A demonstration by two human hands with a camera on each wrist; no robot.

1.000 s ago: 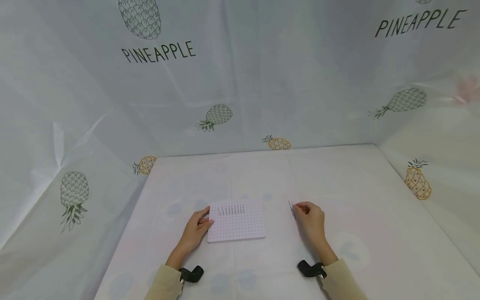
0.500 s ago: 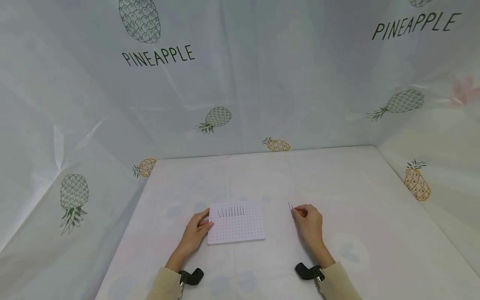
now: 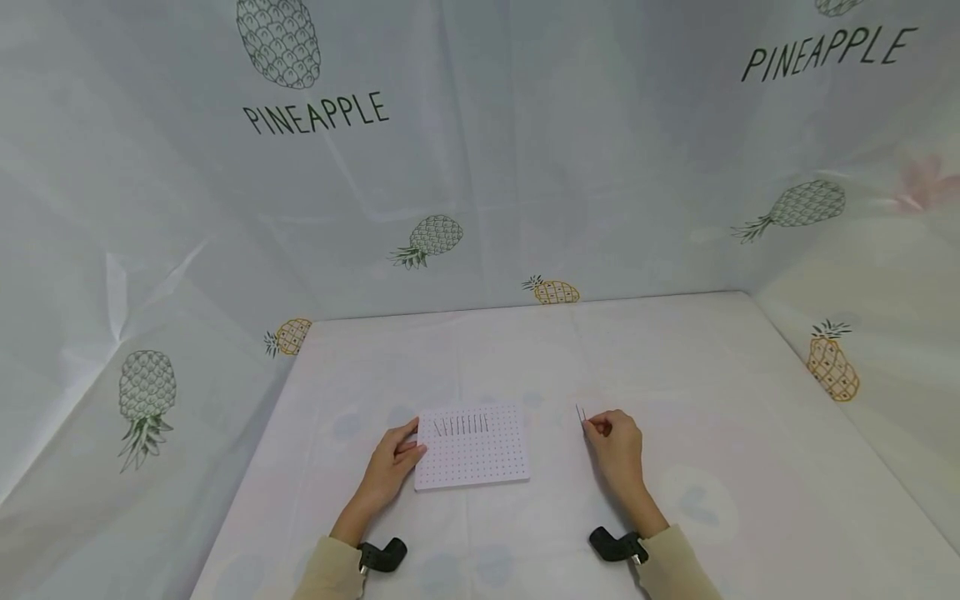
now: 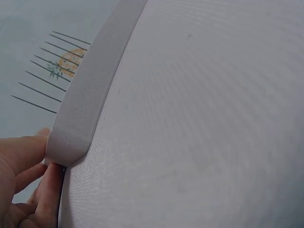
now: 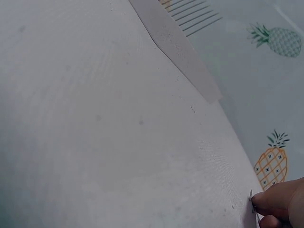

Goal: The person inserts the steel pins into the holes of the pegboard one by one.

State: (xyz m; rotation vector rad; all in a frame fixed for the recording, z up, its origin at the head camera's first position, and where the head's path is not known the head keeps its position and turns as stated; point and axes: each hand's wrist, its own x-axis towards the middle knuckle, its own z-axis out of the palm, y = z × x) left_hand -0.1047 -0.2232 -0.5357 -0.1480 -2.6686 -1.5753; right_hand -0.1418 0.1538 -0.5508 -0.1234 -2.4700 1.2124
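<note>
A white pegboard [image 3: 472, 467] dotted with small holes lies on the table. Several thin dark pins [image 3: 465, 424] stand in a row near its far edge; the leftmost ones lean differently from the others. My left hand [image 3: 388, 462] grips the board's left edge between thumb and fingers. In the left wrist view its fingers [image 4: 50, 194] are at the board's corner, with the pins rising beyond. To the right of the board, my right hand [image 3: 618, 446] pinches a thin dark pin [image 3: 584, 414] between thumb and forefinger, close over the table. Another thin dark line [image 3: 577, 412] shows beside it.
A white cloth with faint spots covers the table [image 3: 510, 350]. Behind and at both sides hang pale curtains [image 3: 480, 150] printed with pineapples. Black wrist mounts [image 3: 617, 544] sit at both cuffs.
My right hand has shifted slightly left, still pinching at the pin. The left hand stays at the board, and the head view has tilted up a little.
</note>
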